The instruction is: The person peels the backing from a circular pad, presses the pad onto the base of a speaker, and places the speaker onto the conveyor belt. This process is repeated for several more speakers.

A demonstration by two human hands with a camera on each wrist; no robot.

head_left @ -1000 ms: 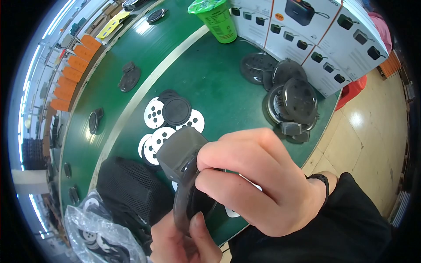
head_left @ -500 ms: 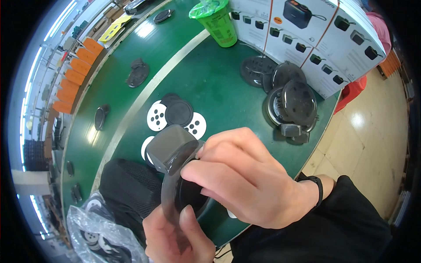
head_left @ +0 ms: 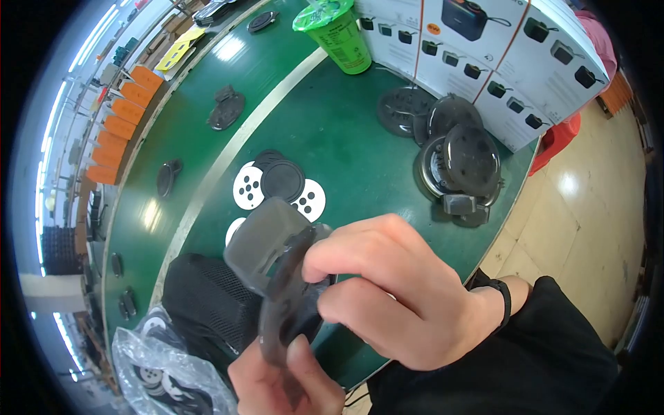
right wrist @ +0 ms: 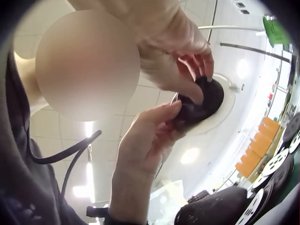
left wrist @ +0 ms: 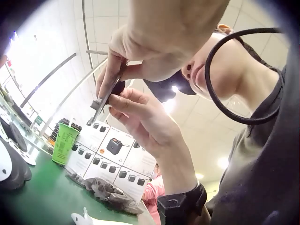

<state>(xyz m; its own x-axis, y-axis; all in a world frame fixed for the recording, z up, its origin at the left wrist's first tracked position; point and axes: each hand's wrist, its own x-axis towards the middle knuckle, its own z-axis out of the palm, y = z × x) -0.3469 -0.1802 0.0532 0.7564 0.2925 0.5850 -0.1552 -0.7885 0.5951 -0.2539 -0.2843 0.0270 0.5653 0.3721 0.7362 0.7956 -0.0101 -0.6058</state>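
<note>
A translucent dark grey round plastic part with a boxy end (head_left: 266, 242) is held up over the near side of the green table. Its lower rim is pinched between thumb and fingers of the left hand (head_left: 287, 380). The right hand (head_left: 404, 297) has curled fingers against its inner face, near the boxy end. In the right wrist view a black round pad (right wrist: 211, 96) lies against the part, with the right hand's fingers (right wrist: 204, 61) on it and the left hand (right wrist: 150, 136) gripping below.
Black discs (head_left: 283, 180) and white discs with holes (head_left: 312, 200) lie beyond the hands. Similar grey parts (head_left: 472, 159) are stacked at right, beside a printed box (head_left: 470, 55) and green cup (head_left: 342, 45). A black mesh bag (head_left: 207, 297) and clear plastic bag (head_left: 166, 373) sit at left.
Both hands and the held part first shifted left, then slightly back right. The right hand's fingers have changed position along the part. Loose grey parts across the pale line have moved up and right in view.
</note>
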